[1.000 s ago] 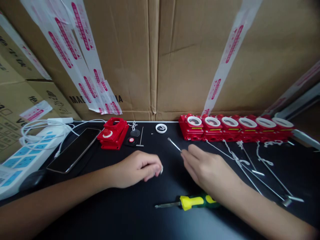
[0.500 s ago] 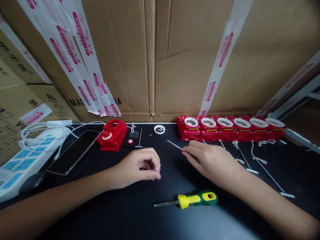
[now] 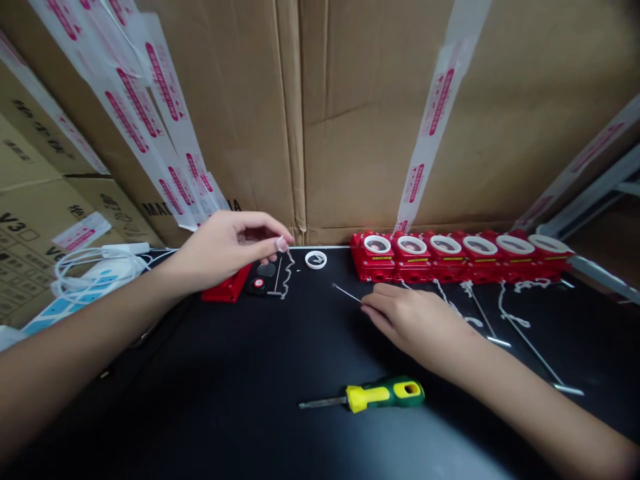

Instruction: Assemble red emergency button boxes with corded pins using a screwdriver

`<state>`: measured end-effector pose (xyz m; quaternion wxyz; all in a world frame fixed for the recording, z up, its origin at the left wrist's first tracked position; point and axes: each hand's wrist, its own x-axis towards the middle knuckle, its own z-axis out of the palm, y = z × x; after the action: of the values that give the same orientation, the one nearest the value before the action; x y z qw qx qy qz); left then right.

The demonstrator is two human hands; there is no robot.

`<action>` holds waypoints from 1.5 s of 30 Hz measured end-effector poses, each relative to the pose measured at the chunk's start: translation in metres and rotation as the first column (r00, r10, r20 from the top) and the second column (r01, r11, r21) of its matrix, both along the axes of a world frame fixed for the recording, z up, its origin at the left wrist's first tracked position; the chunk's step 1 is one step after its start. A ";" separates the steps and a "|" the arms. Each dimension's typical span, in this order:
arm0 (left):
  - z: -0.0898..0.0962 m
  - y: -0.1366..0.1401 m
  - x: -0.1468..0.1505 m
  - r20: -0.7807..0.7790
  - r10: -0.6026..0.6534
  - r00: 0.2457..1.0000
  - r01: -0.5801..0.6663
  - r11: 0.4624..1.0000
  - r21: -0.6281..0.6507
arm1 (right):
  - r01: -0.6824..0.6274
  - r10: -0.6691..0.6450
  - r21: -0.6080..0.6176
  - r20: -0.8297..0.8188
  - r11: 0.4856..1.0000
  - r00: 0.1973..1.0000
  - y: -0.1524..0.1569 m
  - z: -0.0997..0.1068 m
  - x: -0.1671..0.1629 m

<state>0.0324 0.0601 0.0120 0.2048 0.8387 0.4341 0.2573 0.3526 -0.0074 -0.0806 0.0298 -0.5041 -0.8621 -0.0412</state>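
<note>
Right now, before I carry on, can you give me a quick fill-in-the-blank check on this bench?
1. The left hand, with a string, is ____ from the screwdriver than the right hand, which holds a thin metal rod.
2. The handle is green and ____.
3. The row of red boxes shows ____ white rings.

Missing words: farther; yellow; six.

Two bare forearms [image 3: 525,390], bare left hand [image 3: 227,248], bare right hand [image 3: 417,320]
</note>
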 end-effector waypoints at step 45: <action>-0.056 0.124 -0.042 -0.714 0.216 0.666 -0.035 0.965 0.259 | -0.007 -0.046 -0.182 -0.284 0.983 0.958 0.019 0.006 -0.026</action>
<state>-0.0098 0.1840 -0.0437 -0.1013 0.8562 0.5050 -0.0416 0.3264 0.0120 -0.0742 0.1082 -0.5139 -0.8438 0.1109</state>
